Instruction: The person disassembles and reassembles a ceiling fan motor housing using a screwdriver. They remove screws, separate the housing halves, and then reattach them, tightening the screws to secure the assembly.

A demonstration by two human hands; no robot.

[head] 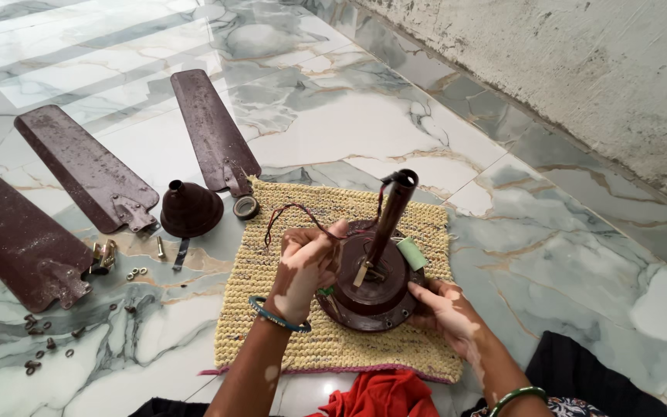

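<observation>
A dark brown ceiling fan motor [372, 289] with its upright rod [391, 208] lies on a yellow woven mat [303, 340] on the marble floor. My left hand [303, 270] pinches the red and black wires [287, 212] coming from the motor's left side. My right hand [445, 313] grips the motor's lower right rim. A pale green capacitor [411, 252] sits against the motor's right side.
Three brown fan blades [86, 166] [214, 131] [13, 232] lie on the floor at left. A brown canopy cup [191, 208], a small ring [245, 206] and several loose screws and nuts [48, 332] lie beside them. A stained wall [580, 69] runs along the right.
</observation>
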